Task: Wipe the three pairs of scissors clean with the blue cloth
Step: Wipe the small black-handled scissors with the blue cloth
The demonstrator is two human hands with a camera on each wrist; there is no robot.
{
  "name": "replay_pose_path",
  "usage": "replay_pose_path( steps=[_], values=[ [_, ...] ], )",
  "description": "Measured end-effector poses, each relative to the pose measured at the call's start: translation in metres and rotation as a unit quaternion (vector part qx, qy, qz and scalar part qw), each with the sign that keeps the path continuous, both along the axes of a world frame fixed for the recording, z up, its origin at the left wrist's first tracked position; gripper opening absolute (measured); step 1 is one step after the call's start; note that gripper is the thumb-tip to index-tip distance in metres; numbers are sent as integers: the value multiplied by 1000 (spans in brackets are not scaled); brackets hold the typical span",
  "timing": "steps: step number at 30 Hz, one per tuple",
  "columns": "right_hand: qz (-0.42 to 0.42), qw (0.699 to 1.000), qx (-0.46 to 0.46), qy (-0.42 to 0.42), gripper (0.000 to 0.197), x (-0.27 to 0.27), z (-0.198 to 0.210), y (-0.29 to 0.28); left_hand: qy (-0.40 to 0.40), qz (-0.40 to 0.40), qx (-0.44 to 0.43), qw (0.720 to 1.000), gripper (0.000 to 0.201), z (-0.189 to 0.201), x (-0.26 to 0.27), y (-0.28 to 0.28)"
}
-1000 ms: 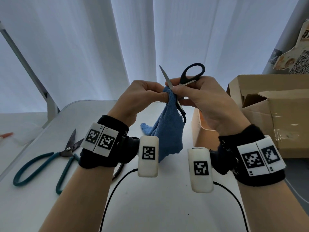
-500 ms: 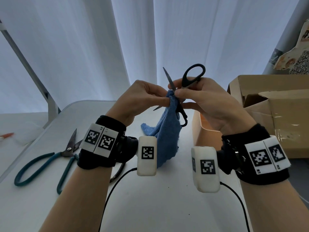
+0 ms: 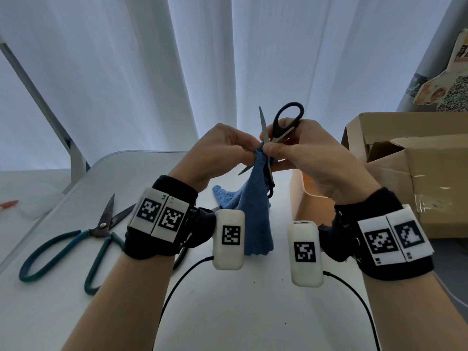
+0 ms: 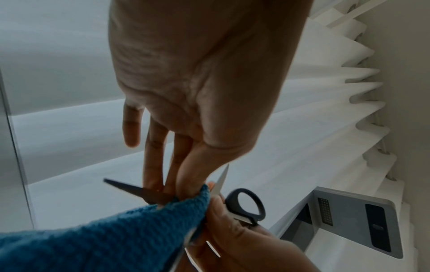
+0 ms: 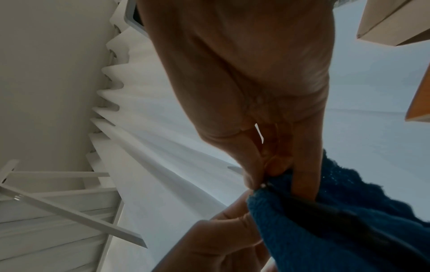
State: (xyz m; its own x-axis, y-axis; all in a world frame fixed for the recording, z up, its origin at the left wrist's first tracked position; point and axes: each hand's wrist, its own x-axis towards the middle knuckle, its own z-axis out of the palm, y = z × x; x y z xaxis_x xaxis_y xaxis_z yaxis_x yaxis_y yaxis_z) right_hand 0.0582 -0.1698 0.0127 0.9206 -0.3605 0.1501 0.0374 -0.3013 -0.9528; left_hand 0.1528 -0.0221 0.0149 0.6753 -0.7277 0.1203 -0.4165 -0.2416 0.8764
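White table (image 3: 228,312), cloth-wrapped black scissors (image 3: 287,120)

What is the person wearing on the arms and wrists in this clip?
Bare forearms, no sleeves. Each wrist has a black band: left wrist band, right wrist band. Both carry white tags with black square code patterns. A white camera box with a code hangs under each wrist, trailing a black cable.

— What's behind the table (image 3: 228,312)?
— White pleated curtains (image 3: 121,72), lit softly from behind.
— And to the right?
— An open cardboard box (image 3: 417,173). A grey metal pole (image 3: 48,112) slants on the left.
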Motion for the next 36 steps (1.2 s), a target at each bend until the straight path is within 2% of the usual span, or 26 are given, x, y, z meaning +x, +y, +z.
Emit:
replay_pose_path(
  steps=[7,11,14,17,19,22,25,29,31,34,36],
  values=[
    [-9,1000,-3,-22,15,4,-2,3,17,22,-36,999,3,-2,2,0],
    [-19,999,7,-35,17,2,1,4,2,48,-58,997,10,-3,3,-2],
    [-32,998,27,-55,14,2,2,4,4,38,-89,995,3,-2,-2,-3],
    [-47,996,45,-69,7,0,1,5,-11,36,-96,995,11,-1,-1,-3],
    [-53,995,45,-68,11,-1,1,5,-12,40,-99,994,14,0,0,-1],
    [-63,995,49,-65,15,-1,1,4,-5,48,-92,995,14,-1,1,-2],
    [-49,996,40,-55,14,-3,0,5,8,49,-83,995,4,-3,-1,-2],
    [-52,997,23,-45,12,-2,1,4,13,53,-85,995,11,-4,-2,-4],
    [-58,997,16,-47,10,-2,2,4,6,42,-79,996,4,-3,-4,-4],
    [-62,997,8,-48,12,-2,1,2,-4,34,-72,997,17,-1,-4,-4],
    [-60,997,12,-48,12,-3,2,2,-7,31,-64,997,17,0,-5,-3]
  ],
)
